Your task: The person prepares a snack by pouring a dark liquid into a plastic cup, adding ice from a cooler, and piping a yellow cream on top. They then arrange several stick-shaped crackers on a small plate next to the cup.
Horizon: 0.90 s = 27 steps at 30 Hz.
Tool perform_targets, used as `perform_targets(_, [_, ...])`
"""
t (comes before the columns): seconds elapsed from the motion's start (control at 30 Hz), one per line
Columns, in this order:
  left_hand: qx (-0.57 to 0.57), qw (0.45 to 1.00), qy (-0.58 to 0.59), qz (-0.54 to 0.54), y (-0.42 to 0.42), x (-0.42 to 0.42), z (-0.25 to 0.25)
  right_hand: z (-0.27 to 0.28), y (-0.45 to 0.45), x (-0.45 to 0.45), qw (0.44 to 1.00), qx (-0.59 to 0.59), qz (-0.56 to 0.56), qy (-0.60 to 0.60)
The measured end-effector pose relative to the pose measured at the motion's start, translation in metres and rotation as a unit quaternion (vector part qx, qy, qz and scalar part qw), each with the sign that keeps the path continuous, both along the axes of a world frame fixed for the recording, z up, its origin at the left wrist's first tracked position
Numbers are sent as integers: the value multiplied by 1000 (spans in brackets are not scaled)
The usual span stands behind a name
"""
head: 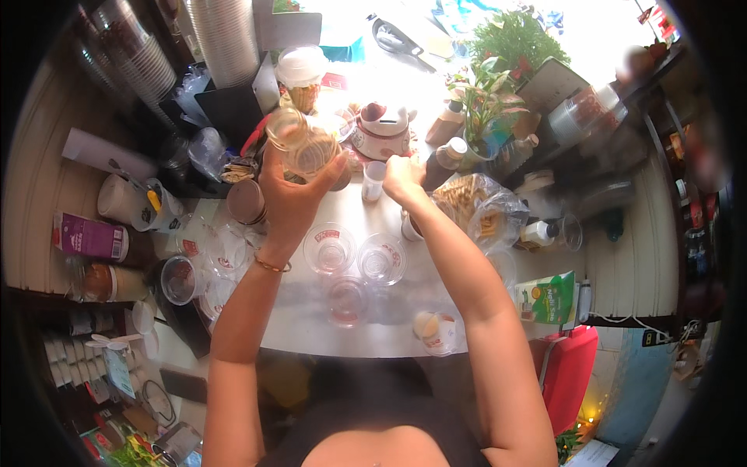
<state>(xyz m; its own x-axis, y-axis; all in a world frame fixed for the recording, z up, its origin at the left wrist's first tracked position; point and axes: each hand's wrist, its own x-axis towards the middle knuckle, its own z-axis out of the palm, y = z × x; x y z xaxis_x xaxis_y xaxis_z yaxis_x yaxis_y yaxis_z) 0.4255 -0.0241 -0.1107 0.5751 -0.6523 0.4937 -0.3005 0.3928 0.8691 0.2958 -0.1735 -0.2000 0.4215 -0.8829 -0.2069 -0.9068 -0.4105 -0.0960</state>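
Observation:
My left hand (297,187) is raised over the back left of the white table (292,333), its fingers closed round a clear jar or container (309,153). My right hand (404,178) is beside a small white translucent cup (373,181), near a dark bottle (446,160); its fingers are curled, and whether they hold anything is hidden. Between my forearms stand three clear plastic cups with red print: one at the left (330,248), one at the right (381,259) and one nearer me (348,301). Another clear cup (440,335) with something pale lies near the front edge.
Tall stacks of plastic cups (224,41) stand at the back left. A ceramic cat figure (383,131) and a potted plant (487,105) are at the back. A plastic bag of straw-coloured sticks (481,213) and a green packet (545,299) lie right. More clear cups (226,251) cluster left.

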Motion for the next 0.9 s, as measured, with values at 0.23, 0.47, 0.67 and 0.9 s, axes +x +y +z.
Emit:
perform_targets(0.23, [-150,988,-41,-20,27,-22,104,91,23,-56,927,59,54,-367])
perform_targets(0.47, [-103,875,-470,50,71,-80,176,196,143,-211,723,166,71,-667])
perform_targets(0.67, [-64,794,-600,71,100,-166,185,193,216,-309,682,-8,24,-731])
perform_targets(0.9, [-42,741,-664,90,128,-241,184,179,249,-367,630,-152,26,-761])
